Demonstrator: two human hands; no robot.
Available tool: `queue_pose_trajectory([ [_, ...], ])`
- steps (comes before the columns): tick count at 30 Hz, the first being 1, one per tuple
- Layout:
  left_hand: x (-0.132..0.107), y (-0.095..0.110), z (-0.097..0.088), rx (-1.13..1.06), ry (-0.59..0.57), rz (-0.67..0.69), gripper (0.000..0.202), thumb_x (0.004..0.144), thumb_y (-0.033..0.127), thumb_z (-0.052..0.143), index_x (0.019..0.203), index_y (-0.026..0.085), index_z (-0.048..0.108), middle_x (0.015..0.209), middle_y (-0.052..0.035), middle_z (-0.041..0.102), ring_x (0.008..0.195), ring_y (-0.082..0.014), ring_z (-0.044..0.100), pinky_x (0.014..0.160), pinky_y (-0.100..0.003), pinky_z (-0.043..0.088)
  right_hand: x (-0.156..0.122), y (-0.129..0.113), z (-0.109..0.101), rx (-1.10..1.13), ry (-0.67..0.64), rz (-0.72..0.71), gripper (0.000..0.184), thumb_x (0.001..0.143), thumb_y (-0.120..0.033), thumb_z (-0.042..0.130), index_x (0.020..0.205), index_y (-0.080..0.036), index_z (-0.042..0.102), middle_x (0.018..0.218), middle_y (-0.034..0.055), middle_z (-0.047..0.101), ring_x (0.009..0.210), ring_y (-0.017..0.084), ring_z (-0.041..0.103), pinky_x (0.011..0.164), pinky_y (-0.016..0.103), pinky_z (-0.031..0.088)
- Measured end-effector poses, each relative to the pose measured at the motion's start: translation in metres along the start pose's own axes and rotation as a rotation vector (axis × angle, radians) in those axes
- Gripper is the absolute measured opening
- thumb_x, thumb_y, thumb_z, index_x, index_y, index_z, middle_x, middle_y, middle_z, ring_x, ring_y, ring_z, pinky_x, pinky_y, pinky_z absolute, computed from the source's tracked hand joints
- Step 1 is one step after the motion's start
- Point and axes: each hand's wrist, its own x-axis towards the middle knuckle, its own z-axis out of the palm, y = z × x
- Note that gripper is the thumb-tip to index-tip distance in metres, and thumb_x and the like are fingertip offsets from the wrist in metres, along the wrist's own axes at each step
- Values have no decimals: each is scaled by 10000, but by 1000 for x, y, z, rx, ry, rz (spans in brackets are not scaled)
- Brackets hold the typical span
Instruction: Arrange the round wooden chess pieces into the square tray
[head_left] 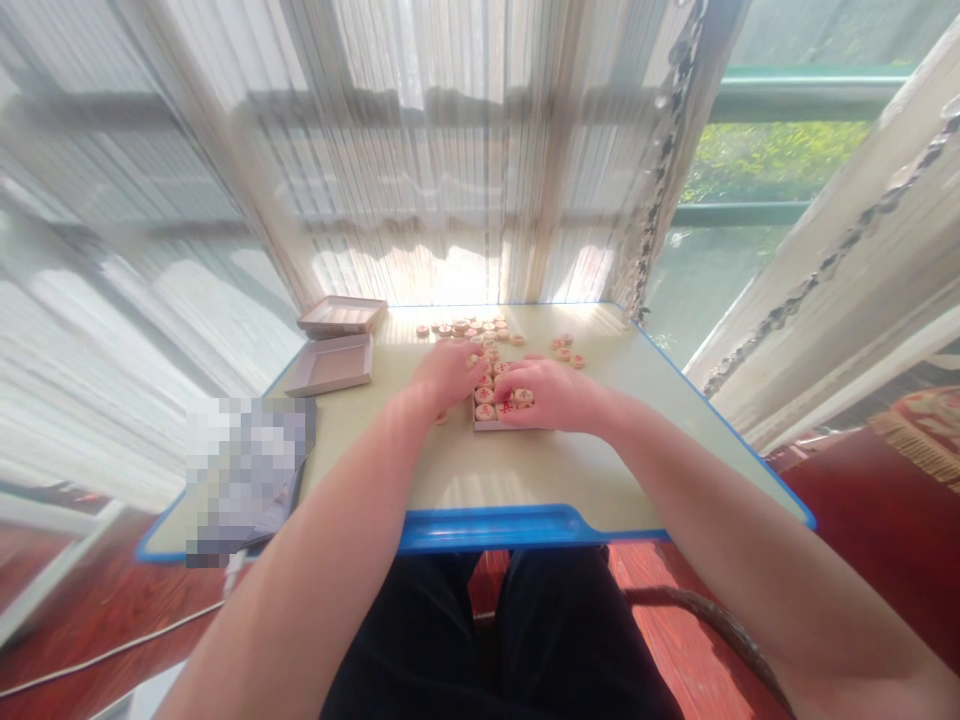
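Note:
My left hand (445,375) and my right hand (551,393) rest side by side on a small tray (487,424) filled with round wooden chess pieces (485,395) marked in red. My left hand's fingers curl over pieces at the tray's far left. My right hand pinches a wooden piece (523,397) at the tray's right side. More loose pieces (469,328) lie scattered on the table (517,470) just beyond the hands, with a few more pieces (564,347) to the right.
A box (331,364) and its lid (343,315) sit open at the table's far left corner. A blurred-out flat item (247,470) lies at the near left. Sheer curtains (420,150) hang right behind the blue-edged table; a cable (112,650) runs across the red floor.

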Motion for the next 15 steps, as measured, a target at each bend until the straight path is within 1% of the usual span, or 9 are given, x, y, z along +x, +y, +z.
queue_pose_trajectory([
  [3,0,0,0,9,-4,-1,329,825,357,418,941,187,674,948,-74,668,950,-235,579,858,-348,454,1,-1,2,-27,-16,17,125,754,-252,596,812,-185,684,817,38,647,789,166,547,737,268,398],
  [7,0,-1,1,19,-6,12,328,828,360,414,917,183,676,933,-73,668,941,-238,576,850,-349,457,0,4,7,5,-3,37,153,746,-286,621,856,-209,697,886,43,644,865,187,552,744,265,403],
  [11,1,-2,2,29,-3,7,321,823,354,425,939,189,675,971,-69,667,961,-238,570,877,-349,447,0,9,10,35,-6,31,138,739,-303,640,830,-219,700,897,38,643,883,186,553,761,262,409],
  [15,1,-3,3,32,-9,16,323,823,348,428,955,186,674,975,-73,669,969,-243,571,884,-353,445,0,9,10,24,-8,33,127,737,-290,630,811,-218,703,896,35,652,879,186,555,763,264,414],
])
